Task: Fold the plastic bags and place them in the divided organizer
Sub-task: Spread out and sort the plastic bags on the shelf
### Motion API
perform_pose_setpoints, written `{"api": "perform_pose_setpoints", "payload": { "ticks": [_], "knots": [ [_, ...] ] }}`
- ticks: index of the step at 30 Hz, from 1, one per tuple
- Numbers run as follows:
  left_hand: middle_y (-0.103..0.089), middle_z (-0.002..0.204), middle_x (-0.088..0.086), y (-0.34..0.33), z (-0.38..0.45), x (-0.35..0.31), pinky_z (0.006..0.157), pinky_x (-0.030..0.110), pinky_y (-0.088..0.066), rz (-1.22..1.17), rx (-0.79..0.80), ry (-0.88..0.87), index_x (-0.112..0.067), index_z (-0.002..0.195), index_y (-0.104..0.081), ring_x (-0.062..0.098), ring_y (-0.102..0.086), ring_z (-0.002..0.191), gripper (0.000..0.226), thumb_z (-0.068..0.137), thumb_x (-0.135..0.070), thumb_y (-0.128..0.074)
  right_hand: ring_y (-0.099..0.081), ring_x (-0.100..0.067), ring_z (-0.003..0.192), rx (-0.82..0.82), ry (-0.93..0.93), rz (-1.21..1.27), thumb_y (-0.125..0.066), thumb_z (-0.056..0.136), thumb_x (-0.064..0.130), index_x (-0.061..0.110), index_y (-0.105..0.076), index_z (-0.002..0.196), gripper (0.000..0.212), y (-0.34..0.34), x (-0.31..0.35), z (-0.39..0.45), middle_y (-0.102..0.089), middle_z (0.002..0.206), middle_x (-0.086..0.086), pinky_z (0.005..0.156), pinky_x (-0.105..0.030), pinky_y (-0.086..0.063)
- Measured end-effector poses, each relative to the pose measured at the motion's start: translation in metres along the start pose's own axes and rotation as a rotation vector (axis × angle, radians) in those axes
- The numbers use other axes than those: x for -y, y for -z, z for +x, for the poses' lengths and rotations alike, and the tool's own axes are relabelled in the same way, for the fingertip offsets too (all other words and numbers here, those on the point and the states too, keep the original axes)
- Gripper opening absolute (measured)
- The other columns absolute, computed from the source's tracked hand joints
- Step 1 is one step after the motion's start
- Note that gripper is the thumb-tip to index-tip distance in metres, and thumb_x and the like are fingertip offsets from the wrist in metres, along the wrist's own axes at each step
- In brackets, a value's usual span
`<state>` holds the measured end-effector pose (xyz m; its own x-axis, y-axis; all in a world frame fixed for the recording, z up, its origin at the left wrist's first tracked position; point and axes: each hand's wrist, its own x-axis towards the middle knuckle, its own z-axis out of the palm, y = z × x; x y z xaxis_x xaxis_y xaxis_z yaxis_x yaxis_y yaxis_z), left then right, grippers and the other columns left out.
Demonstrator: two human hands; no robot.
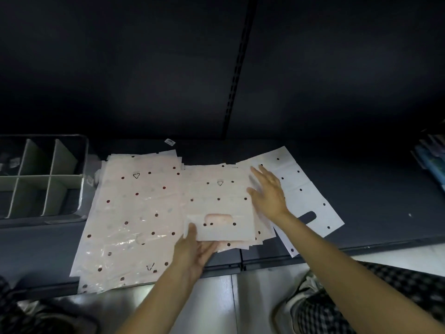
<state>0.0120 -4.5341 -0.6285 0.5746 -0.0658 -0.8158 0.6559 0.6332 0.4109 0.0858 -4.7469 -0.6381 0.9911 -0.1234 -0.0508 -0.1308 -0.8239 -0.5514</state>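
Nearest me, my left hand (pixel 192 251) pinches the near edge of the top bag (pixel 218 208) on the middle stack: thumb on top of the turned-up handle flap, fingers curled beneath it. My right hand (pixel 267 191) lies flat and spread, fingers straight, holding nothing, pressing the bag's right side at about 2 o'clock from my left.

From my left fingers the bag runs away toward 12 o'clock, its long axis pointing away from me, so I judge the fold should roll forward, the left hand being nearer the edge to be carried.

Outward at 9 o'clock sits a bigger stack of bags (pixel 134 213); at 3 o'clock a white bag (pixel 305 189) lies slanted under my right wrist. The divided organizer (pixel 69 179) waits at 10 o'clock, nearer my left hand, its left part cut off.

How many bags each stack holds I cannot tell; the shelf behind is too dark to read.
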Motion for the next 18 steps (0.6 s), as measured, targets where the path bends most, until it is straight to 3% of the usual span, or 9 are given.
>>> {"api": "perform_pose_setpoints", "payload": {
  "ticks": [3,6,9,12,13,15,18],
  "knots": [
    [-0.064,0.105,0.024,0.001,0.0,0.011,0.061,0.04,-0.059,-0.02,0.032,0.098,-0.007,0.132,-0.04,0.033,-0.067,0.087,0.041,0.099,-0.032,-0.043,-0.008,-0.024,0.145,-0.029,-0.257,-0.225,-0.043,0.096,0.042,0.033,-0.02,0.148,0.057,0.007,-0.05,-0.018,-0.012,0.158,0.003,0.118,-0.045,-0.013],
    [-0.063,0.109,0.025,0.0,-0.002,0.012,0.069,0.042,-0.054,0.096,0.076,0.146,-0.007,0.132,-0.036,0.036,-0.065,0.093,0.041,0.1,-0.033,-0.042,-0.007,-0.026,0.145,0.121,-0.424,-0.362,-0.037,0.093,0.058,0.035,-0.017,0.148,0.063,0.019,-0.087,-0.037,-0.008,0.159,0.003,0.115,-0.046,-0.013],
    [-0.066,0.107,0.021,0.002,-0.003,0.008,0.063,0.039,-0.057,0.304,0.067,0.163,-0.003,0.119,-0.048,0.034,-0.066,0.092,0.045,0.097,-0.042,-0.046,-0.027,-0.023,0.136,0.009,-0.39,-0.316,-0.047,0.093,0.049,0.033,-0.044,0.138,0.048,0.023,-0.101,-0.048,-0.032,0.151,0.004,0.107,-0.04,-0.031],
    [-0.071,0.091,0.018,0.007,-0.004,-0.003,0.051,0.027,-0.055,0.56,0.031,0.14,0.001,0.098,-0.061,0.028,-0.069,0.072,0.054,0.094,-0.051,-0.046,-0.044,-0.023,0.115,-0.173,-0.305,-0.18,-0.06,0.091,0.025,0.015,-0.069,0.111,0.024,0.022,-0.102,-0.053,-0.059,0.127,-0.001,0.081,-0.03,-0.043],
    [-0.071,0.081,0.016,0.011,-0.004,-0.007,0.048,0.024,-0.052,0.664,0.018,0.079,0.0,0.088,-0.063,0.025,-0.066,0.061,0.056,0.094,-0.052,-0.045,-0.048,-0.024,0.109,-0.193,-0.293,-0.18,-0.062,0.089,0.02,0.011,-0.071,0.103,0.018,0.023,-0.101,-0.053,-0.062,0.119,-0.003,0.074,-0.028,-0.041],
    [-0.068,0.062,0.009,0.023,0.0,-0.016,0.053,0.025,-0.049,0.966,-0.046,-0.218,-0.005,0.068,-0.063,0.021,-0.06,0.049,0.057,0.095,-0.052,-0.044,-0.051,-0.027,0.102,-0.197,-0.287,-0.19,-0.061,0.09,0.016,0.007,-0.069,0.094,0.013,0.025,-0.099,-0.053,-0.064,0.108,-0.007,0.069,-0.029,-0.04],
    [-0.063,0.066,0.0,0.052,0.003,-0.031,0.062,0.031,-0.046,1.421,-0.321,-0.787,-0.018,0.066,-0.06,0.025,-0.061,0.069,0.048,0.092,-0.053,-0.042,-0.055,-0.033,0.088,-0.213,-0.306,-0.143,-0.046,0.097,0.016,0.006,-0.06,0.094,0.018,0.035,-0.094,-0.051,-0.062,0.093,-0.013,0.064,-0.035,-0.042]
  ]
}}
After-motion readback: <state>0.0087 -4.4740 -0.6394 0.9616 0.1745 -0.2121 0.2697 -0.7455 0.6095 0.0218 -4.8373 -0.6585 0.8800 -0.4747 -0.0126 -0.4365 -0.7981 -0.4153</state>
